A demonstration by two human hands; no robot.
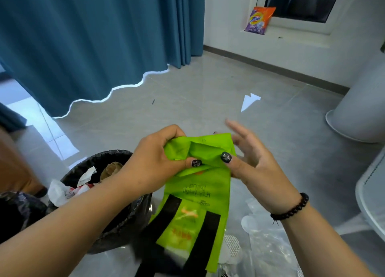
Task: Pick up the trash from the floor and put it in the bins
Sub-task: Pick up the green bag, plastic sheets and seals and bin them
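At the lower left of the frame stands a bin (116, 220) with a black liner, holding paper trash. Right of it, in the centre, the left hand (154, 164) grips the folded top of a green bag (200, 195). The right hand (256, 162) pinches the same bag with its thumb, other fingers spread.

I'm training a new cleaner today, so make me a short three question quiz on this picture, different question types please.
1. True or false: both hands grip the green bag.
2. Multiple choice: the white paper scrap lies on A) the windowsill, B) the floor, C) the bin.
3. Fill in: the bin with the black liner stands below the person's ____ arm.

Key:
1. False. The left hand grips it; the right hand pinches it with the thumb, fingers spread.
2. B
3. left
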